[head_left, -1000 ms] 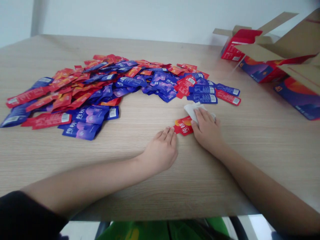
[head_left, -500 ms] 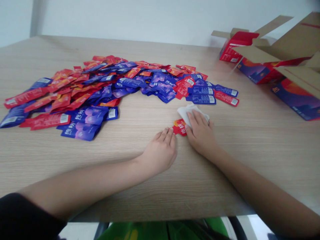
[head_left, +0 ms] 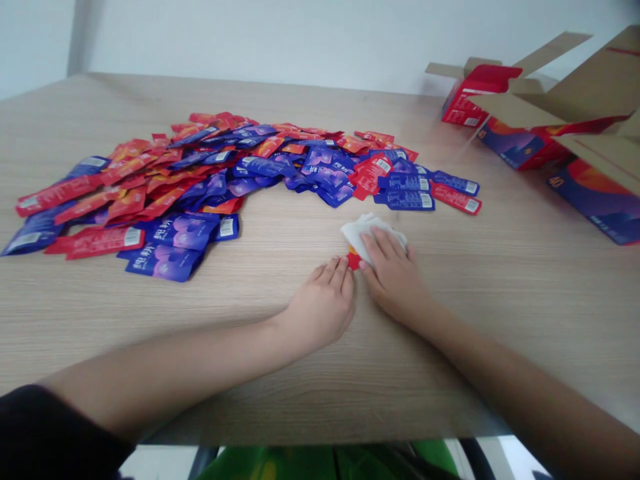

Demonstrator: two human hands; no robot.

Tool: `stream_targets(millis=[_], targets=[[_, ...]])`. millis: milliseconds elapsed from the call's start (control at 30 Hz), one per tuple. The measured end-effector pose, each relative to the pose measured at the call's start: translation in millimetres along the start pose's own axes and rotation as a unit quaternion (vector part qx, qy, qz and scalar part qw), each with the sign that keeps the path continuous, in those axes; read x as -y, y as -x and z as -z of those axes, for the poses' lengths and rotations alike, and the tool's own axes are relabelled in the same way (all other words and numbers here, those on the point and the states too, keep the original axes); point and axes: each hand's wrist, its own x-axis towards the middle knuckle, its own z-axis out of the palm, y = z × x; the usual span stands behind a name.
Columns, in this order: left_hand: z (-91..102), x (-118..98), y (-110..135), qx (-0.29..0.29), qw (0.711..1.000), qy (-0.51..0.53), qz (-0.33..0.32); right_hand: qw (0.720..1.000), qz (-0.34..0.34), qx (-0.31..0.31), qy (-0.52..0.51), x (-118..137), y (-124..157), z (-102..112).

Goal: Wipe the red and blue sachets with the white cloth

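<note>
A small red and orange sachet (head_left: 353, 260) lies flat on the table, mostly covered now. My left hand (head_left: 324, 301) holds down its left end, fingers together and fingertips pressing on it. Over the rest of the sachet is a folded white wipe (head_left: 361, 231), held under the fingers of my right hand (head_left: 396, 273). The right palm faces down, with the thumb beside the sachet. Beyond both hands spreads a long pile of red and blue sachets (head_left: 260, 163), overlapping one another; blue ones (head_left: 404, 200) with barcodes showing lie at its right end.
Several open cardboard boxes stand at the back right: a red box (head_left: 457, 105), a blue and red box (head_left: 515, 143) and a nearer blue box (head_left: 595, 210), with flaps sticking out. A wall (head_left: 260, 40) rises behind the wooden table (head_left: 280, 413).
My right hand and the white wipe have slid left over the red sachet, covering more of it. My left hand stays at its end. The view has shifted slightly.
</note>
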Motion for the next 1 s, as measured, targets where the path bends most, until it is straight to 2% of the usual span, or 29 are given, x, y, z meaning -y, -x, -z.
stream_targets(millis=[67,100,167,267,333,400,500,567,633,733,800,867,933,1000], targets=[[0.4,0,0,-0.001,1.0,0.004,0.002,0.998,0.064,0.019,-0.019,11,4,2],[0.4,0,0,-0.002,1.0,0.004,0.004,0.997,0.072,0.024,-0.025,9,3,3],[0.0,0,0,-0.004,1.0,0.0,0.004,0.999,0.03,0.018,-0.027,-5,-1,4],[-0.7,0,1,0.0,1.0,-0.008,0.003,0.996,-0.084,-0.013,-0.018,-32,-11,1],[-0.5,0,1,0.003,1.0,-0.01,0.005,0.993,-0.117,-0.026,-0.009,-34,-12,-2],[0.1,0,0,0.001,1.0,-0.008,0.005,0.996,-0.088,-0.023,-0.002,-20,-7,-2],[1.0,0,0,0.001,1.0,0.0,0.008,0.999,0.032,0.008,-0.019,7,1,1],[0.9,0,0,0.002,1.0,0.004,0.009,0.996,0.075,0.025,-0.034,9,2,4],[0.4,1,0,0.003,1.0,0.001,0.007,0.999,0.035,0.024,-0.031,-5,-3,5],[-0.4,0,1,0.009,1.0,-0.01,0.003,0.996,-0.094,-0.004,-0.01,-30,-11,3],[-0.4,0,1,0.012,1.0,-0.013,0.003,0.993,-0.118,-0.02,0.001,-30,-11,1],[0.2,-1,1,0.012,1.0,-0.014,0.003,0.998,-0.066,-0.021,0.005,-17,-6,0],[0.8,-1,0,0.009,1.0,-0.01,0.005,0.999,0.031,-0.002,-0.007,-3,0,1],[1.0,0,0,0.005,1.0,-0.006,0.006,0.996,0.08,0.019,-0.024,-1,1,3]])
